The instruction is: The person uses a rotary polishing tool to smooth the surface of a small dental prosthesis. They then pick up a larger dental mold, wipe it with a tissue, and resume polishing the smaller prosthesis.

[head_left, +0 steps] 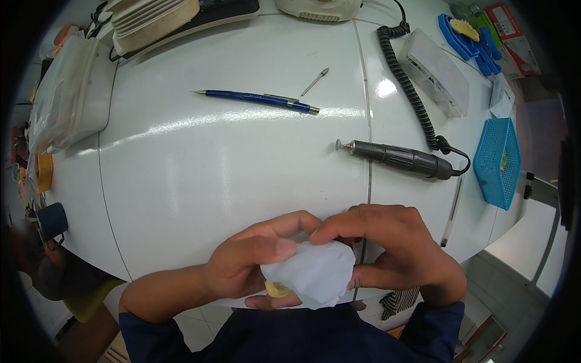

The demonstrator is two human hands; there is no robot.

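Close to the table's near edge, both hands grip a white, crumpled piece (310,273) that looks like a cloth or soft sheet. From its lower left side a small yellow, plaster-like part (277,289) sticks out; the rest of whatever it covers is hidden. My left hand (248,254) is closed around the left side, thumb pressed on top and fingertips underneath. On the right, my right hand (387,245) pinches the upper edge with its index finger, its thumb against the side.
Beyond my hands lie a blue mechanical pencil (260,100), a small metal bur (315,81) and a black rotary handpiece (402,159) with coiled cord (405,78). A white box (434,72), blue basket (497,163) and pen (452,212) are right; a plastic container (72,94) and mug (52,221) left.
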